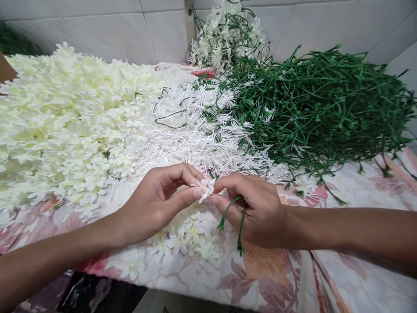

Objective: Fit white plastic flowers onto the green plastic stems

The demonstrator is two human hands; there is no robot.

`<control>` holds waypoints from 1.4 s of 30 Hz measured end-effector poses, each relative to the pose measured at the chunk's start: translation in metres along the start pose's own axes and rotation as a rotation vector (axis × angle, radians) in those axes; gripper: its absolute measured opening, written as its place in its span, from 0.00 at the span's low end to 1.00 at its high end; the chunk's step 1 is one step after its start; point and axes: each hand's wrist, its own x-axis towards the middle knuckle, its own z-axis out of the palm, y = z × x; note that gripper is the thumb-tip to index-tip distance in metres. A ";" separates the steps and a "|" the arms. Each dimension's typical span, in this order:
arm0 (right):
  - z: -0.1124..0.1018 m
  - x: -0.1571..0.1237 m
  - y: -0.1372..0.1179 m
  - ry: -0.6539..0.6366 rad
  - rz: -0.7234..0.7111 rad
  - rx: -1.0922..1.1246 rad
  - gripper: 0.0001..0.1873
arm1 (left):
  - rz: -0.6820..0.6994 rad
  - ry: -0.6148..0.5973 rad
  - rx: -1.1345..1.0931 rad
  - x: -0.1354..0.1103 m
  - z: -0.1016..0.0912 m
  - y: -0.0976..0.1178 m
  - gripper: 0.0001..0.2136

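Note:
Between my two hands, at the front middle of the cloth, is a small white artificial flower (206, 189). My left hand (163, 200) pinches it from the left with thumb and forefinger. From the right, my right hand (250, 204) is closed in a pinch at the flower's side; the green plastic stem (241, 226) it holds hangs out below the fingers with branching tips. The point where stem and flower meet is hidden by the fingertips. Just below my hands lie several loose white flowers (193, 239) on the cloth.
A large heap of cream-white flowers (65, 121) fills the left. White thin stamen pieces (182, 143) spread across the middle, and tangled green stems (325, 104) pile up on the right. A bunch of assembled flowers (228, 37) stands against the tiled wall (104, 34). Floral cloth (267, 269) covers the surface.

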 end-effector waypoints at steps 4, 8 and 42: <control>0.000 -0.002 0.001 -0.006 -0.017 -0.021 0.01 | 0.068 0.025 0.122 -0.001 0.001 0.003 0.05; 0.001 -0.002 0.001 -0.007 -0.019 -0.025 0.02 | 0.123 -0.003 0.248 -0.004 -0.001 0.003 0.06; 0.001 -0.002 0.001 -0.015 -0.021 -0.064 0.04 | 0.687 0.064 0.866 -0.005 -0.006 -0.004 0.07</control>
